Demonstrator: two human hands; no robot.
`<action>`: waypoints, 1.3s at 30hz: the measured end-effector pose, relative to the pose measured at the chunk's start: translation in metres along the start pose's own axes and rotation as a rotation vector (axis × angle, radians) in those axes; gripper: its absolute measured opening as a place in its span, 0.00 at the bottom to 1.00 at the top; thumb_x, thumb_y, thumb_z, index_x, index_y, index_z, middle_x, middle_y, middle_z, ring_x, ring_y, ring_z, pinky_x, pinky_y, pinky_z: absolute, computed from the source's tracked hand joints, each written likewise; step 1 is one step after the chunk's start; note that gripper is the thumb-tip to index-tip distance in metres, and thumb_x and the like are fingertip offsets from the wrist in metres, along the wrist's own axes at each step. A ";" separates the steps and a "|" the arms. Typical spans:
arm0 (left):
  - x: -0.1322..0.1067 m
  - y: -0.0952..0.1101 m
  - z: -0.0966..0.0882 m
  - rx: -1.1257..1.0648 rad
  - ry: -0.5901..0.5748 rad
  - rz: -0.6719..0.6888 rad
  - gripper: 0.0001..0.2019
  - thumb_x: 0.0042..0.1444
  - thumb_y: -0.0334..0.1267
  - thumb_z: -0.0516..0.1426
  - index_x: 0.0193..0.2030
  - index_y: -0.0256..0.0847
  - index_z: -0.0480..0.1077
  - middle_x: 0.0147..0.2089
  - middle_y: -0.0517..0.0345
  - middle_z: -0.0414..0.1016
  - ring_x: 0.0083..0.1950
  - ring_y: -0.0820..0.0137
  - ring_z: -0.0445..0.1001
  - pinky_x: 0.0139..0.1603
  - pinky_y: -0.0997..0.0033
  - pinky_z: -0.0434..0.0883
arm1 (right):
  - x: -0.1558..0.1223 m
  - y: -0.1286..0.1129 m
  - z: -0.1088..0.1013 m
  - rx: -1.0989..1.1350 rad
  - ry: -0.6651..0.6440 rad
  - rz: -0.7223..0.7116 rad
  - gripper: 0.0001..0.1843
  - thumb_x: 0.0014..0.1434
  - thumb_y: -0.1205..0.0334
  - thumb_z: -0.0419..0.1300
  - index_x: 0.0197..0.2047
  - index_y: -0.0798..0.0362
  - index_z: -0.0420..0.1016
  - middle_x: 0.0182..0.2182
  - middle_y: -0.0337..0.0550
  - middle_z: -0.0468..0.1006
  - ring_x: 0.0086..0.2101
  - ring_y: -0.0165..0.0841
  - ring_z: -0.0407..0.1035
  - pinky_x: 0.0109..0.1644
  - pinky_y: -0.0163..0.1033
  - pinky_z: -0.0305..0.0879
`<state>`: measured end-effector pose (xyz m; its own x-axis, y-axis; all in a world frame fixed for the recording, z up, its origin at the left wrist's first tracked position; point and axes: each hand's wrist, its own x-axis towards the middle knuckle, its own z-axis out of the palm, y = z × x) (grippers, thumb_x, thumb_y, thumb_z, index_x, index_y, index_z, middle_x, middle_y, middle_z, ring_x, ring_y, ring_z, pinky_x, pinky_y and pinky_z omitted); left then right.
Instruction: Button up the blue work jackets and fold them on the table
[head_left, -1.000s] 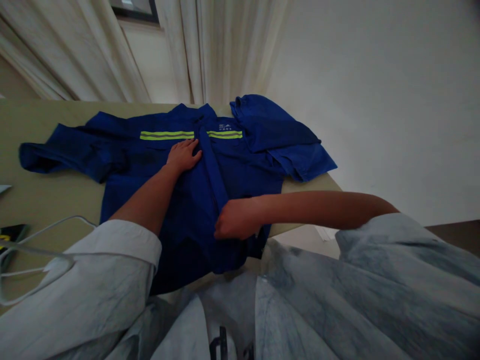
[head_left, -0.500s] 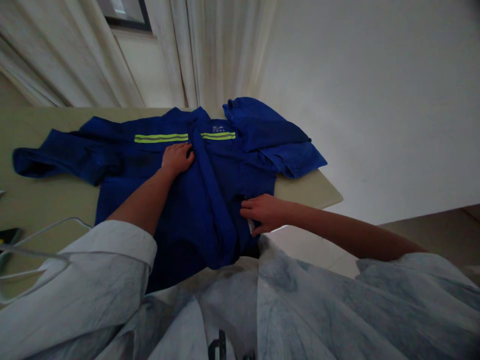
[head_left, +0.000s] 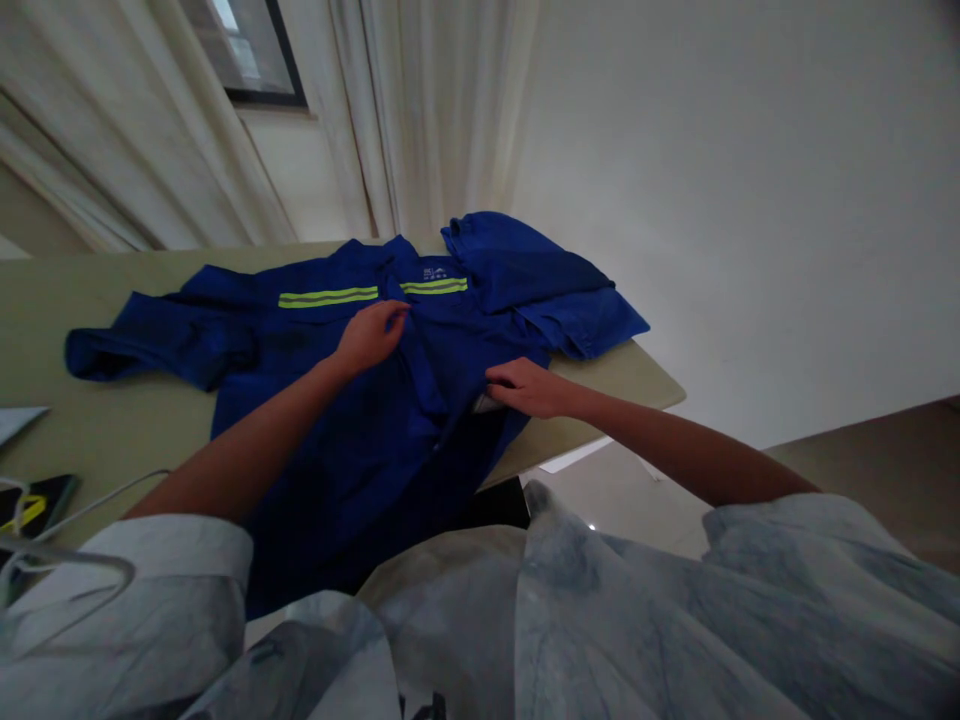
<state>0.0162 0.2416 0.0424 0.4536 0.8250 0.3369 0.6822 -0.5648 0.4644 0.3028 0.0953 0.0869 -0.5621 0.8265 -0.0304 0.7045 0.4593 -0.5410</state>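
Observation:
A blue work shirt (head_left: 352, 400) with two yellow-green reflective stripes (head_left: 326, 297) lies spread face up on a beige table (head_left: 112, 420). My left hand (head_left: 370, 335) is on the chest just under the stripes, its fingers pinched on the front placket. My right hand (head_left: 525, 388) rests lower on the shirt's right front panel, fingers closed on the cloth edge where a pale patch shows. The shirt's hem hangs over the near table edge. One sleeve (head_left: 150, 345) stretches to the left.
A second blue garment (head_left: 540, 280) lies bunched at the table's far right corner. A white cable (head_left: 97, 500) and a dark object with yellow marks (head_left: 30, 505) lie at the near left. Curtains (head_left: 420, 110) hang behind the table. The table's right edge (head_left: 645, 385) drops to the floor.
My left hand has lifted from lying flat and now pinches the placket. My right hand has moved from the hem up and right onto the front panel. The view has tilted.

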 end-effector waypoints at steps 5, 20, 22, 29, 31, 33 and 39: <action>-0.043 0.066 -0.038 -0.309 -0.453 0.148 0.31 0.71 0.62 0.44 0.49 0.41 0.79 0.47 0.53 0.83 0.48 0.60 0.80 0.51 0.63 0.73 | 0.016 0.002 -0.001 0.035 -0.039 0.122 0.17 0.65 0.60 0.53 0.24 0.52 0.63 0.21 0.32 0.63 0.27 0.28 0.61 0.34 0.37 0.49; -0.096 0.054 -0.037 -0.212 -0.494 0.169 0.15 0.72 0.41 0.50 0.51 0.42 0.77 0.49 0.52 0.82 0.52 0.61 0.80 0.57 0.60 0.74 | 0.025 -0.030 0.037 0.136 -0.133 -0.261 0.18 0.73 0.51 0.59 0.57 0.54 0.75 0.52 0.50 0.80 0.50 0.39 0.75 0.57 0.45 0.69; -0.098 0.033 -0.021 -0.217 -0.358 0.147 0.16 0.68 0.37 0.52 0.58 0.42 0.74 0.58 0.48 0.79 0.61 0.58 0.77 0.65 0.54 0.72 | 0.026 -0.036 0.055 0.074 -0.100 -0.319 0.25 0.69 0.47 0.64 0.63 0.53 0.71 0.60 0.54 0.75 0.58 0.42 0.71 0.63 0.48 0.66; -0.109 0.014 0.025 -0.712 -0.335 0.137 0.42 0.64 0.33 0.58 0.80 0.55 0.44 0.80 0.41 0.47 0.72 0.53 0.69 0.63 0.50 0.77 | 0.024 -0.044 0.071 -0.201 -0.092 -0.480 0.27 0.71 0.40 0.59 0.59 0.55 0.74 0.51 0.55 0.81 0.49 0.43 0.74 0.58 0.49 0.67; -0.105 0.016 0.025 -0.636 -0.322 0.176 0.44 0.62 0.35 0.62 0.80 0.56 0.47 0.81 0.43 0.45 0.74 0.51 0.66 0.66 0.47 0.75 | 0.022 -0.044 0.071 -0.309 -0.100 -0.333 0.27 0.72 0.40 0.58 0.57 0.56 0.75 0.40 0.52 0.82 0.40 0.42 0.74 0.51 0.47 0.68; -0.102 0.019 0.025 -0.481 -0.282 0.221 0.43 0.61 0.38 0.64 0.79 0.53 0.51 0.81 0.43 0.47 0.77 0.51 0.61 0.73 0.45 0.68 | 0.020 -0.045 0.072 -0.355 -0.117 -0.262 0.27 0.70 0.40 0.60 0.57 0.56 0.75 0.38 0.52 0.81 0.40 0.43 0.75 0.49 0.47 0.68; -0.111 0.025 0.031 -0.196 -0.238 0.266 0.33 0.68 0.45 0.59 0.77 0.46 0.56 0.78 0.43 0.57 0.77 0.53 0.59 0.76 0.45 0.61 | 0.009 -0.051 0.084 -0.241 -0.165 -0.384 0.30 0.62 0.43 0.71 0.58 0.54 0.74 0.52 0.53 0.80 0.52 0.45 0.74 0.58 0.48 0.68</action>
<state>0.0008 0.1367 -0.0092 0.7355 0.6180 0.2777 0.4113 -0.7329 0.5419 0.2255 0.0526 0.0437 -0.8488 0.5287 -0.0105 0.5021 0.7996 -0.3296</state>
